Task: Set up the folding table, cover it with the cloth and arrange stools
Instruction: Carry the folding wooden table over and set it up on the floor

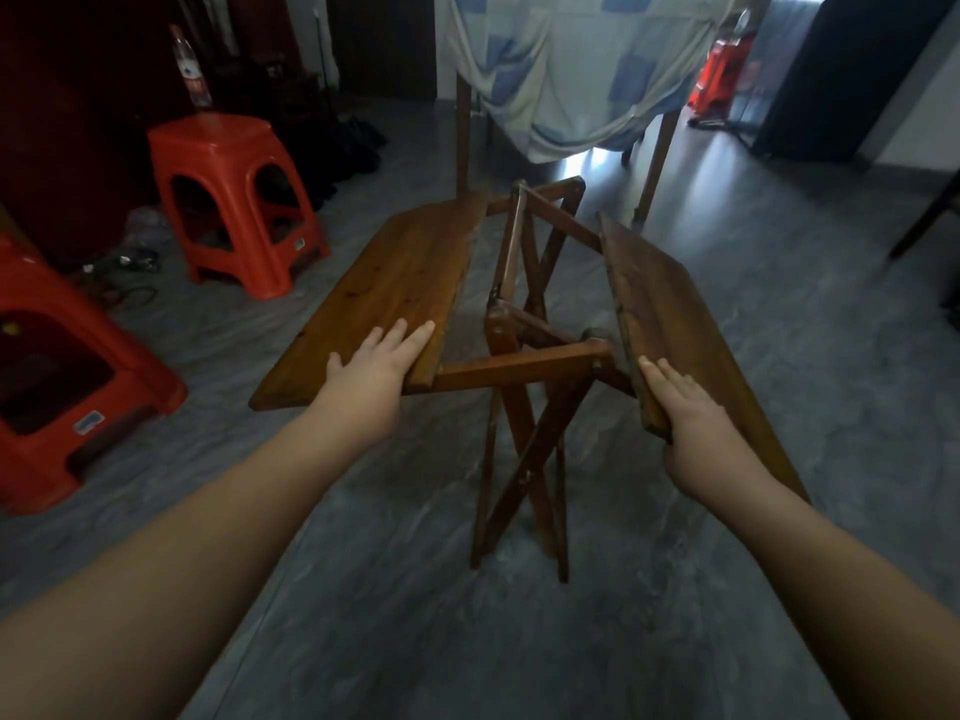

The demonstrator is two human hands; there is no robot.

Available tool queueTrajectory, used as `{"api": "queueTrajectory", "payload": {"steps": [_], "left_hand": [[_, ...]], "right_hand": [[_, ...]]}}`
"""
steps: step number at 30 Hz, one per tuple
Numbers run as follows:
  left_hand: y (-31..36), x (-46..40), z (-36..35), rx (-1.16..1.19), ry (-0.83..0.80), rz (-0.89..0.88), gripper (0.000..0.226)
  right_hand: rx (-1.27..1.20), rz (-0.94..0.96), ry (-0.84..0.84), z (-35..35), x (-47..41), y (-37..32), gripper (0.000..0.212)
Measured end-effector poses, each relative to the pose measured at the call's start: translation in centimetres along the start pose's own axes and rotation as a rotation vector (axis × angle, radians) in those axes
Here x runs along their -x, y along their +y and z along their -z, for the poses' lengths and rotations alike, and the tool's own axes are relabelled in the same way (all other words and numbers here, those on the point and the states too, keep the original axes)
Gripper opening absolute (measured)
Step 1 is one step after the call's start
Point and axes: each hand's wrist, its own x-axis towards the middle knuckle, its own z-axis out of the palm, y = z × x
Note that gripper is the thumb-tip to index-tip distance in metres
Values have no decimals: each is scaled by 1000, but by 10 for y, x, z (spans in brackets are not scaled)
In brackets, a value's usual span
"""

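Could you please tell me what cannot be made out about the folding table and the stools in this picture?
- Folding table: head view, hinges and any catch are too dark and small to read.
- Right hand: its thumb is hidden by the right leaf.
- Near red stool: cut off by the left edge.
- Far red stool: partly hidden behind the cloth.

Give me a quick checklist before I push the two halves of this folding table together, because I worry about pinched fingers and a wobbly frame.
1. Left hand flat on top of the left leaf, fingers near its inner edge: ok for now.
2. Right hand holds the near end of the right leaf, fingers beside the gap: not ok.
3. Leaves level: not ok, the right one is tilted.
4. Crossed legs planted on the floor: ok.
5. Hinges locked: cannot tell.
6. Room around: ok, the nearest red stool stands apart on the left.
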Motion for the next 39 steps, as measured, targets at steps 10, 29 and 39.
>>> {"api": "queueTrajectory", "payload": {"steps": [10, 29, 39], "left_hand": [[3, -6, 12, -51, 18, -15, 111], [29, -16, 65, -247, 59, -45, 101], [52, -22, 82, -328, 75, -81, 98]], "right_hand": [[98, 47, 21, 25, -10, 8, 100], [343, 5, 0, 97, -8, -10, 99], [414, 12, 6, 112, -18, -32, 99]]}}
